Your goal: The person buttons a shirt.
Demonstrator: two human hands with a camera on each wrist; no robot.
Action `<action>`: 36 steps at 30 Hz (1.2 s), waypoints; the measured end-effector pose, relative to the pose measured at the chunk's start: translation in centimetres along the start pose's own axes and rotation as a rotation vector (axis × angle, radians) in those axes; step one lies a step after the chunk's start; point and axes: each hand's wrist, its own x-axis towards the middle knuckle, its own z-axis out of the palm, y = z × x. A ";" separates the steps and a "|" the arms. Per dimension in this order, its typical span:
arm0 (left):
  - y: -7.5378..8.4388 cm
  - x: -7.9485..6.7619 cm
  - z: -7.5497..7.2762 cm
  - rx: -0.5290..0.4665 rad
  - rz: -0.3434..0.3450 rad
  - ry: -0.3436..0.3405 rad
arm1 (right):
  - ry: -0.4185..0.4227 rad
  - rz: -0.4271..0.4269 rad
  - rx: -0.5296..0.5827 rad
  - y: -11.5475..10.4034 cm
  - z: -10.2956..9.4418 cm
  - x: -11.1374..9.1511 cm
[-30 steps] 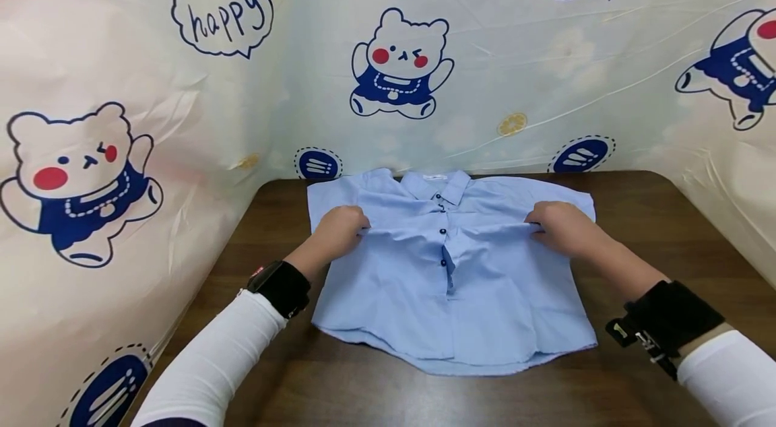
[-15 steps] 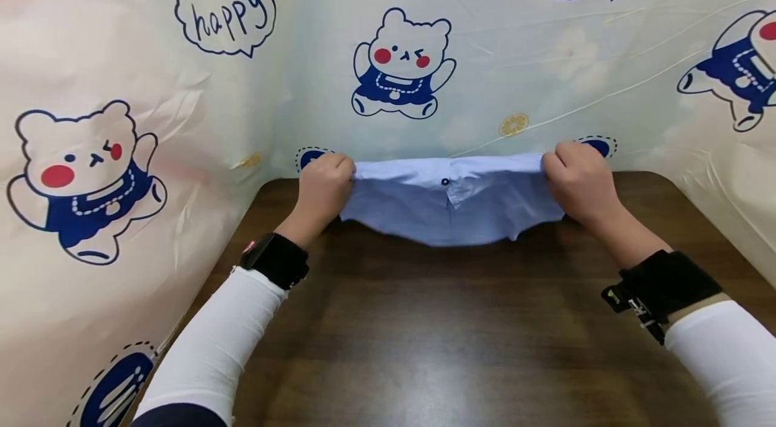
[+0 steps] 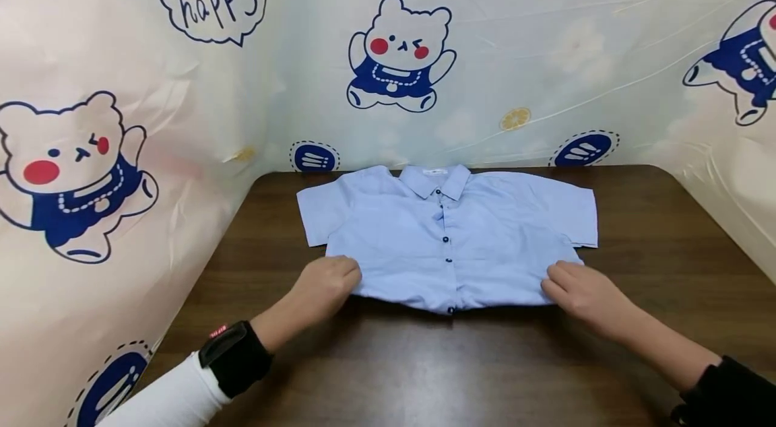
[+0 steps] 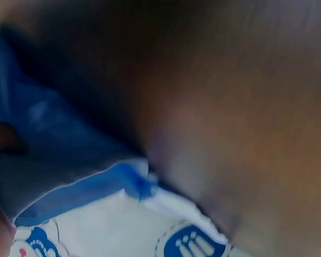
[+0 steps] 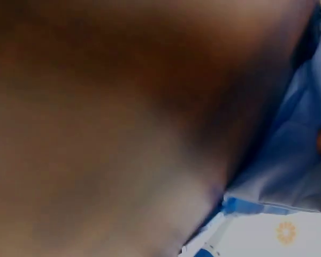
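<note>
A light blue short-sleeved button-up shirt point(image 3: 400, 238) lies front up on the table, its collar point(image 3: 438, 181) at the far edge and both sleeves spread sideways. My left hand point(image 3: 327, 285) pinches the shirt's left side at the near edge. Opposite it, my right hand point(image 3: 588, 292) pinches the right side. Between the hands the near edge runs across, slightly raised over the table; the bottom hem is hidden in the head view. Both wrist views are blurred. Folded cloth point(image 4: 64, 139) hangs by the left fingers, and more cloth point(image 5: 294, 155) by the right ones.
The dark brown wooden table point(image 3: 424, 373) has rounded far corners. A pale fabric backdrop point(image 3: 273, 97) printed with bears and "happy" bubbles surrounds its back and sides. A black wrist strap point(image 3: 236, 356) sits on the left arm, another point(image 3: 736, 393) on the right.
Half a second ago both hands held the shirt lifted at the table's far edge. Both have come back toward me, still holding it, and the upper shirt now lies flat with sleeves spread.
</note>
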 end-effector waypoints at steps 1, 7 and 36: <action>0.4 -0.4 0.1 -0.013 0.000 -0.047 | -0.049 0.010 0.014 -0.4 0.2 -0.5; 1.8 -2.1 -0.4 -0.127 -0.111 -0.437 | -0.222 0.108 0.142 -2.0 0.9 -3.0; -9.6 4.3 3.1 -0.349 -0.776 -0.757 | -0.685 0.753 0.302 9.2 1.5 1.7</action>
